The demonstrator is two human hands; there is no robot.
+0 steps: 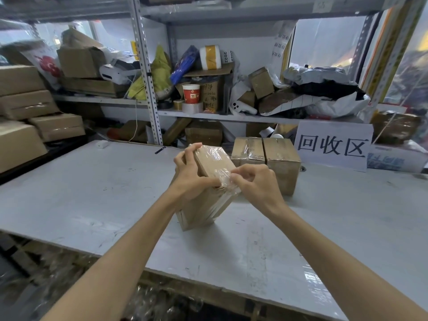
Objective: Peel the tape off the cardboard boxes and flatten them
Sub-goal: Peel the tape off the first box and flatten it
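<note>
Mid-frame, your left hand (193,174) grips the tilted box (200,212) on the table (92,193), fingers curled over its top. Your right hand (257,181) pinches clear tape (229,184) at its near corner.

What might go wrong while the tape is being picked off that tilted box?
The box stands tilted on one edge, steadied only by the left hand; a hard pull might make it slip on the table. The right hand pinches just a small bit of tape, which may tear off short.
</note>
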